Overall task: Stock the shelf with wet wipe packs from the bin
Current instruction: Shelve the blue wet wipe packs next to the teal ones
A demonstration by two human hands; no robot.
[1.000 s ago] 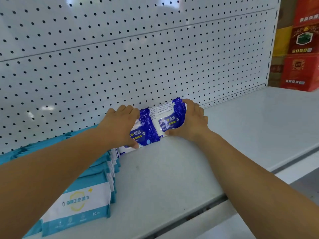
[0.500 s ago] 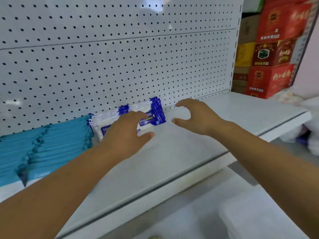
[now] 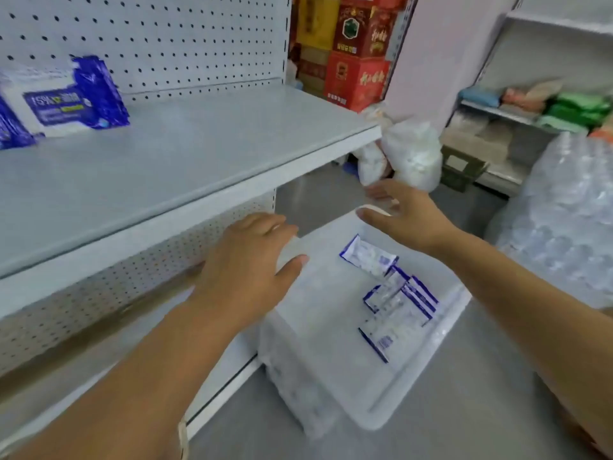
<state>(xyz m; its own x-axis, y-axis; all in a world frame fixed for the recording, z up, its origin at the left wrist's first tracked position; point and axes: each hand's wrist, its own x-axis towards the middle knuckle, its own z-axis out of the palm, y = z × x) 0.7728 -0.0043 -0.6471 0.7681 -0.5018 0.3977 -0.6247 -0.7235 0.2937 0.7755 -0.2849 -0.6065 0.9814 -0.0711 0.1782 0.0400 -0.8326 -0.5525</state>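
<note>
A clear plastic bin (image 3: 331,376) stands on the floor at the foot of the shelf, with several blue-and-white wet wipe packs (image 3: 394,300) lying in its bottom. My left hand (image 3: 245,273) hovers over the bin's left rim, fingers apart, holding nothing. Above the far rim, my right hand (image 3: 404,217) is spread open and empty. On the white shelf (image 3: 199,151) at upper left, blue-and-white packs (image 3: 63,101) stand against the pegboard back.
Red and yellow cartons (image 3: 355,51) are stacked behind the shelf end. White plastic bags (image 3: 411,154) lie on the floor beyond the bin. A shrink-wrapped bundle of bottles (image 3: 564,220) stands at right, below another shelf of goods (image 3: 547,104).
Both hands let go of the pack on the shelf and dropped down to the right, over the bin. The view swung from the shelf to the floor.
</note>
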